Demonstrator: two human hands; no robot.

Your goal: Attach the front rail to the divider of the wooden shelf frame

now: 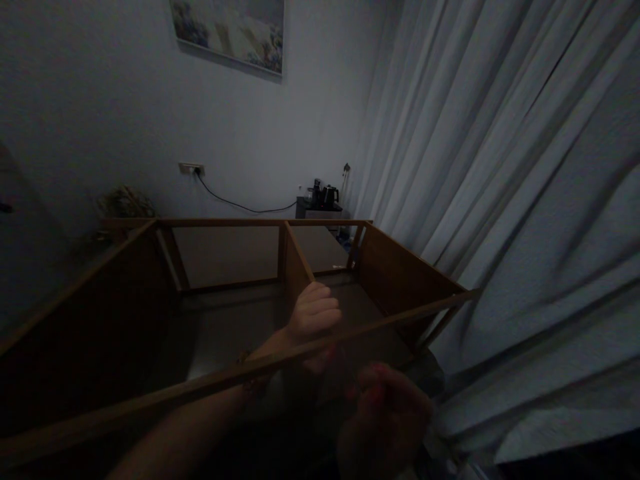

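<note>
A brown wooden cabinet frame [400,273] lies on its back in a dim room, its open side up. My left hand [314,313] reaches over the near front rail [200,383] and grips the near end of the middle divider board [296,263], fingers wrapped over its top edge. My right hand [385,420] is low in the foreground, just below the near rail and right of the left hand. It is dark and blurred, fingers curled with red nails showing; what it holds, if anything, I cannot make out.
Grey curtains [500,167] hang close along the right side of the frame. A small dark table with a kettle [323,200] stands at the far wall, by a wall socket with a black cable [193,169]. A picture [230,30] hangs above.
</note>
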